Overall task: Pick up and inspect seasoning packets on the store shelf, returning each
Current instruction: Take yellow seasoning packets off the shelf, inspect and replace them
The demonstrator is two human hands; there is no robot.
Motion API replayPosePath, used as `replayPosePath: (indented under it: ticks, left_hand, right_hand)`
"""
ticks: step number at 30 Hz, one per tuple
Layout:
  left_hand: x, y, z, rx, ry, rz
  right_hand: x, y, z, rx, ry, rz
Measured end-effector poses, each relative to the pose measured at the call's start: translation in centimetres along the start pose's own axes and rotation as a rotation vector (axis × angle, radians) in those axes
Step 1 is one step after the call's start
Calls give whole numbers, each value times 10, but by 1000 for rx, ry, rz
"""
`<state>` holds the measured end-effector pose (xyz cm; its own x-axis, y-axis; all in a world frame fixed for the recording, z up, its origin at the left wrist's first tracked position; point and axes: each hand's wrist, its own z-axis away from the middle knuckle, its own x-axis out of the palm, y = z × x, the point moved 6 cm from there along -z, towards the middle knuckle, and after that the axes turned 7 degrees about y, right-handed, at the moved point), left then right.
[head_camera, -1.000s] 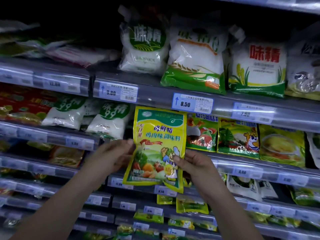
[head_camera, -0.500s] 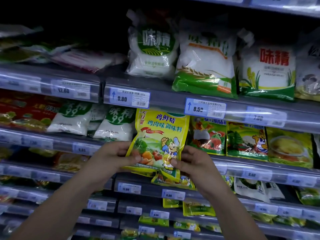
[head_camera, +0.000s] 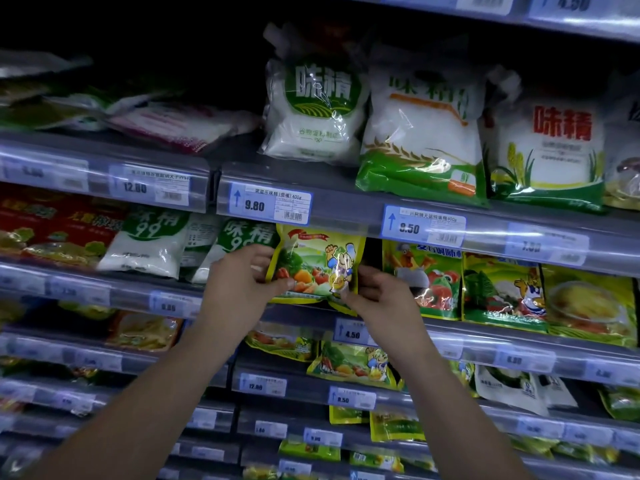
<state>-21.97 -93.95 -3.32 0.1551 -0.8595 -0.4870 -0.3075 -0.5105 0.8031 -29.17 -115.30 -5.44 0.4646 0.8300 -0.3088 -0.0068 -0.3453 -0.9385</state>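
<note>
At far left, red packets [head_camera: 52,230] with blurred yellow writing lie on the second shelf, under a 12.80 price tag [head_camera: 152,187]. Beside them stand white 味精 99 bags [head_camera: 152,244] with the name on a green patch.

Your left hand [head_camera: 242,282] grips the left edge of the yellow seasoning packet [head_camera: 317,268], thumb across its front near the bottom. The packet stands at the front of that second shelf, just beside the 味精 99 bags. Its top is hidden behind the price rail, right below the 9.80 price tag [head_camera: 270,206]. A cartoon chef with one arm raised and a heap of vegetables show on its face; its name is covered. Above, on the upper shelf, sits a green-disc 味精 bag [head_camera: 313,109].

Your right hand [head_camera: 381,296] pinches the packet's lower right corner between thumb and fingers, with a 4.50 price tag [head_camera: 351,332] just below it.

Further right an 8.50 price tag [head_camera: 424,225] hangs under a wheat-ear bag [head_camera: 420,140] with a green base. Below the tag stands a green tomato packet [head_camera: 422,275]. Last comes a red-lettered 味精 bag [head_camera: 550,143].
</note>
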Motion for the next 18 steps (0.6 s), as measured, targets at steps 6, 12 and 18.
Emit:
replayPosePath:
  ticks: [6, 12, 18]
  left_hand:
    - [9, 3, 1, 149, 98, -117]
    - [24, 2, -10, 299, 140, -290]
    - [29, 3, -10, 354, 156, -399]
  right_hand:
    - [-4, 3, 4, 29, 34, -68]
    - [5, -3, 12, 42, -79, 6]
    - [-1, -6, 21, -18, -115, 130]
